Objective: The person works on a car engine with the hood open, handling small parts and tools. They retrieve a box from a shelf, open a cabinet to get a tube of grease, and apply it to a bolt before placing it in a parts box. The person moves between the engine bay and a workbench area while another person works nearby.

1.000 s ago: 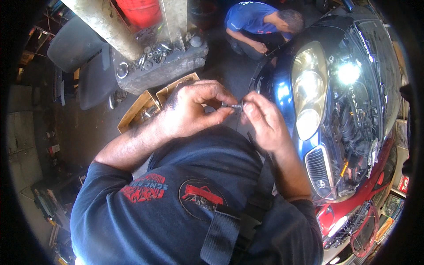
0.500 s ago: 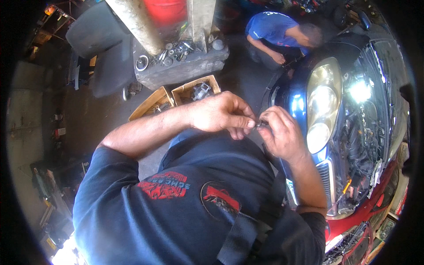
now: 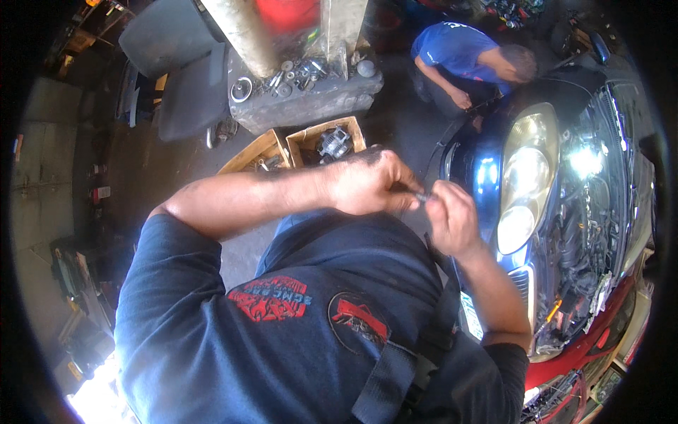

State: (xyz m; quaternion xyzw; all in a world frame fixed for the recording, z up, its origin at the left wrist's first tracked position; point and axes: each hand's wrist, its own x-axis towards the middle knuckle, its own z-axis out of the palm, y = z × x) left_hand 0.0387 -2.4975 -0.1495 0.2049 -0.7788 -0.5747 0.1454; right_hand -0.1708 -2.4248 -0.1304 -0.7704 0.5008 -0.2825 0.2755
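- Right in the middle of things: a small metal part [image 3: 421, 197], thin and silvery, pinched between both hands in front of the person's chest, just left of the car's headlight [image 3: 524, 178].
- The left hand [image 3: 371, 182] is curled tight, fingers closed over the part's near end; most of the piece is buried in that fist, so what kind of fitting it is can't be told.
- The right hand [image 3: 452, 220] meets it from the headlight side, thumb and forefinger nipped together on the exposed tip.
- Reads like a fiddling step: the two hands appear to be working the little piece, twisting or seating something on it. Whether it is going together or coming apart can't be told.
- Next move, by my judgement, wants a steady left-hand hold while the right fingertips do the fine turning; the piece is small and could easily slip to the floor.
- Further from the headlight: the blue car [image 3: 480, 169] with its bonnet up and engine bay [image 3: 593, 212] exposed on the far side of the lamp.
- Beyond the headlight, another person in a blue shirt [image 3: 455, 49] bends at the car's far corner.
- Well left of the headlight, two cardboard boxes [image 3: 304, 141] of parts sit on the floor, a cluttered metal bench [image 3: 304, 99] behind them.
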